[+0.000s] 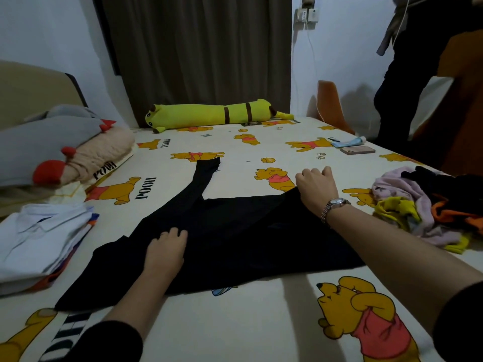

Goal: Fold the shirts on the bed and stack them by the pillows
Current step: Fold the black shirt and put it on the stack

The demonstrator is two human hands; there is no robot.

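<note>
Across the bed (256, 322) lay a black shirt (235, 239); the left hand (167, 246) pinched its cloth, the right hand (316, 186) gripped its far edge.

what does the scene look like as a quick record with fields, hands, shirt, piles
left hand: grips a fold of the black shirt
right hand: grips the shirt's far right edge
black shirt: spread on the bed, one sleeve stretched away
folded stack: left, near the pillows, white on top
unfolded pile: right edge of bed
</note>
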